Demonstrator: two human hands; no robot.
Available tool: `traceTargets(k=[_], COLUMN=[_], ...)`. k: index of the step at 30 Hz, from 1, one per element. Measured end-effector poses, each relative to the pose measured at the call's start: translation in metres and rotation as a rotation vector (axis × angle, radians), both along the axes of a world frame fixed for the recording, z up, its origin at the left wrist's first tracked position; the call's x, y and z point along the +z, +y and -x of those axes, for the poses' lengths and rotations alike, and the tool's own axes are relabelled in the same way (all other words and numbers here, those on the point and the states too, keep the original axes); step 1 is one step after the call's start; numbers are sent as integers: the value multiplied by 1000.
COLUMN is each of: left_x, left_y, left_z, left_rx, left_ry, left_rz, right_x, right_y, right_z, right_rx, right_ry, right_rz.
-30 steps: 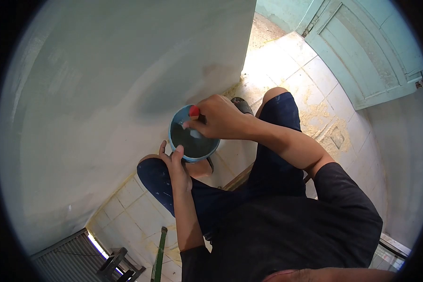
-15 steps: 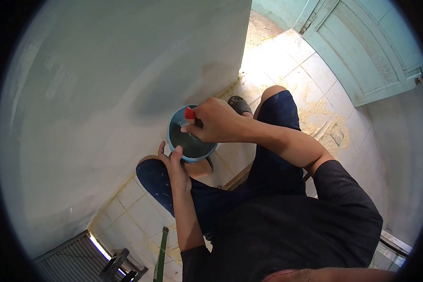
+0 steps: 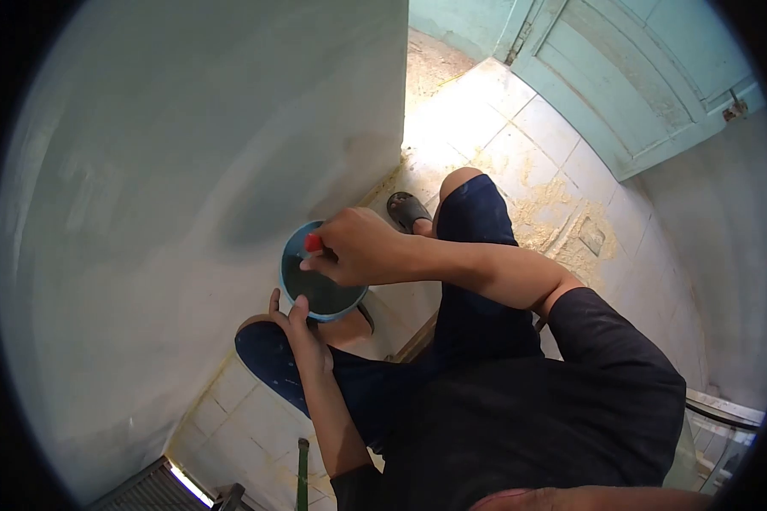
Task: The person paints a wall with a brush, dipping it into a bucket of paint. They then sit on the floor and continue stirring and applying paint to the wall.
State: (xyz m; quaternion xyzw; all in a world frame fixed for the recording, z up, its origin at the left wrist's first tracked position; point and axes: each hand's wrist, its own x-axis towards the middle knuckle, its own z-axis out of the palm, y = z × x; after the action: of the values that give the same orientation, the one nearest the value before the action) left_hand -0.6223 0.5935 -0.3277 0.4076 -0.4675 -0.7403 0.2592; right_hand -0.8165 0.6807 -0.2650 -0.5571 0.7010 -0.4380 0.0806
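A round light-blue bucket [image 3: 287,266] with dark grey-green contents [image 3: 325,294] sits between my knees, close to the wall. My left hand [image 3: 301,334] grips its near rim, thumb on the upper edge and fingers along the outer side. My right hand [image 3: 354,247] is over the bucket's mouth, closed around a red-handled tool [image 3: 314,243]. Only a short piece of the red handle shows. The tool's working end is hidden by my hand and the bucket, so its kind cannot be made out.
A grey-white wall [image 3: 187,170] rises on the left. Pale crumbly residue [image 3: 562,213] is spread over the floor tiles near my sandalled foot [image 3: 409,213]. A light-blue door [image 3: 631,85] stands at the upper right. A green pole [image 3: 302,473] is at the lower edge.
The view has shifted, so the bucket and both hands appear lower and further left. Less of the red handle shows as my right hand turns over the bucket. My left hand keeps its hold.
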Motion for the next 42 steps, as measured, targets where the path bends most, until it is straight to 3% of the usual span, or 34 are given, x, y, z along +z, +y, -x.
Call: traceTargets(k=[5,9,12,15,17,18,20,30,33,35,38,42], left_x=[1,2,1,-1,-2,-1,-1,1,1,1,1,4], left_y=[1,1,0,-1,-1,-1,-2,-2,-1,0,-2,0], left_z=[2,2,3,3,3,3,2,3,3,3,3,3], left_rx=[0,-8,-25,-28,-29,-31,-36,-50,-44,-18,5,55], left_ry=[5,4,23,22,21,18,14,40,43,38,43,0], left_rz=[8,8,13,21,22,23,24,25,19,15,14,-25], right_x=[10,6,2,4,14,11,1,2,1,6,3,-4], right_y=[2,2,4,6,9,9,6,2,1,3,-1,-6], right_z=[9,14,18,18,25,24,20,18,25,25,31,41], right_rx=[31,15,136,121,183,180,161,87,136,30,-126,-141], right_ry=[-125,-101,-14,-13,-54,-55,-68,-54,-136,-304,-356,-483], right_rz=[23,-11,-20,81,-156,-155,-14,69,1,30,-31,-80])
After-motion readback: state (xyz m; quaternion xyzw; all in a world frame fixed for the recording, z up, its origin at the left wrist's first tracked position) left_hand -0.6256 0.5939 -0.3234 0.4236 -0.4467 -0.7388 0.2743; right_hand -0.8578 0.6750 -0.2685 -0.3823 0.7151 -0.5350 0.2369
